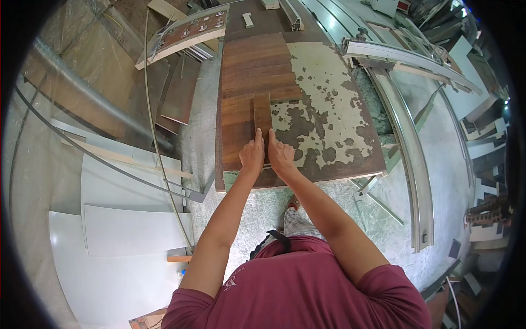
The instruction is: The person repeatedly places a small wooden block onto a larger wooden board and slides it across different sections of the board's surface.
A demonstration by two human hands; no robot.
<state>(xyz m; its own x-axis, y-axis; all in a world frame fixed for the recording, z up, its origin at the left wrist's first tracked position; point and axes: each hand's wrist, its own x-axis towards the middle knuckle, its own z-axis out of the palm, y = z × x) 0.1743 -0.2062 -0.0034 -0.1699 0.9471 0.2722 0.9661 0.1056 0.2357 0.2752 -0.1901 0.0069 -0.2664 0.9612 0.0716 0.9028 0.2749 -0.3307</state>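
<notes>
Flanking the wooden strip [262, 109] at twelve o'clock, my left hand [251, 157] and right hand [282, 156] extended index fingers [258, 136] near its edges, apparently for alignment, though I couldn't confirm pinching.

A round grey metal pipe [101, 94] slants across the upper left of the frame; flat white panels [134, 230] occupy the lower left; a long silver metal rail [412, 164] runs down the right.

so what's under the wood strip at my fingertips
Whatever lies directly beneath the wood strip is covered; beside it show brown planks left and a patchy pale surface right.
</notes>
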